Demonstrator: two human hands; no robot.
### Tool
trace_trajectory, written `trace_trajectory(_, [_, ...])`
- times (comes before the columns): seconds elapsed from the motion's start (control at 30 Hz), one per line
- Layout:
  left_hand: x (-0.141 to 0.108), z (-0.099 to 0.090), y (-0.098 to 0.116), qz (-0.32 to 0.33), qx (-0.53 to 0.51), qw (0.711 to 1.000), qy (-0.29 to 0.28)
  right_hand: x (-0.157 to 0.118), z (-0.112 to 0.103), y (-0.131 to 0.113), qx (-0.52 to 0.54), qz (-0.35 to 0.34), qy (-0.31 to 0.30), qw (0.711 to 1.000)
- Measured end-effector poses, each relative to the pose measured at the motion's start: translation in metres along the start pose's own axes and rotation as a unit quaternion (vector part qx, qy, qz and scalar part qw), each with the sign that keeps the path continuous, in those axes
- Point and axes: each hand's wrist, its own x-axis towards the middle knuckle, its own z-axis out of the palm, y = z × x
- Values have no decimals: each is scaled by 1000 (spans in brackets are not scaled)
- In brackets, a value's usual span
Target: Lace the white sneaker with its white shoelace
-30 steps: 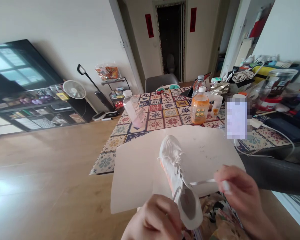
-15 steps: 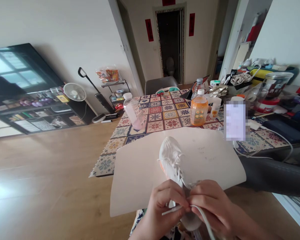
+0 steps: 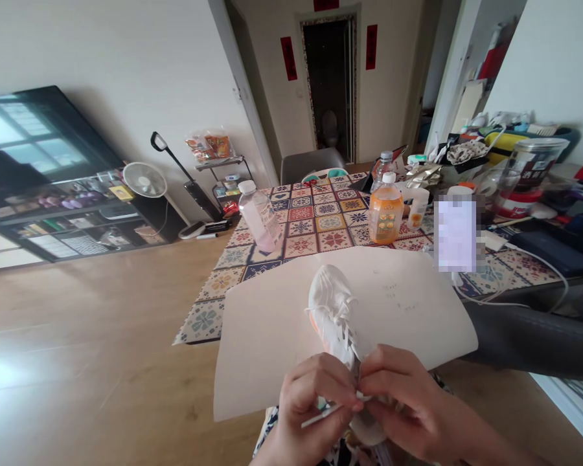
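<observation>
Evidently: one white shoe (image 3: 330, 294), lower centre of frame, toe away on a white sheet (image 3: 262, 336), so its opening sits nearest the person; left hand (image 3: 315, 401) and right hand (image 3: 411, 404), fingertips pinching a lace (image 3: 318, 417), presumably steadying it.

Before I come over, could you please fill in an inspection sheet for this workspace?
Surface: table with a patterned cloth; a white sheet with faint marks overhangs its near edge.
Job's things: white shoe, toe over the sheet, heel partly hidden by the hands; loose lace end showing.
Clutter: pink-tinted bottle, orange bottle, and mixed containers crowding the table's right side.
Grips: left hand and right hand meet above the shoe, fingertips pinching the lace.
Cables: white cable looping at the right edge.
Surroundings: fan and television left; dark doorway ahead.
</observation>
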Motion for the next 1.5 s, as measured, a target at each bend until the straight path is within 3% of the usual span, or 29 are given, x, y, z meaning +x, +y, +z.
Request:
trace_trajectory(0.07, [-2, 1, 0, -13, -7, 1000, 21, -1, 3, 3, -38, -14, 26, 999])
trace_trajectory(0.17, [0, 4, 0, -36, -14, 997, 71, -3, 3, 8, -140, -94, 57, 984])
trace_trajectory(0.27, [3, 7, 1, -50, -27, 996, 72, -3, 0, 9, -198, -154, 50, 967])
trace_trajectory(0.53, [6, 6, 0, -70, -39, 995, 59, -5, 6, 16, -277, -177, 35, 944])
trace_trajectory(0.77, [6, 6, -1, -85, -72, 993, 50, -6, 7, 15, -248, -180, 31, 951])
trace_trajectory(0.97, [1, 6, -8, -132, -124, 980, 81, -4, 1, 12, -103, -122, 38, 986])
trace_trajectory(1.1, [1, 1, -15, -190, -268, 932, 152, -10, -5, 15, 111, -42, 85, 989])
trace_trajectory(1.2, [6, -17, -20, -223, -394, 866, 213, -18, -11, 27, 341, 85, 137, 926])
trace_trajectory(1.27, [8, -37, -23, -232, -437, 843, 212, -24, -15, 44, 455, 101, 125, 876])
trace_trajectory(1.37, [6, -67, -29, -230, -405, 864, 193, -35, -23, 75, 529, 66, 50, 844])
trace_trajectory(1.5, [0, -83, -38, -271, -313, 895, 167, -46, -29, 99, 490, 87, -20, 867])
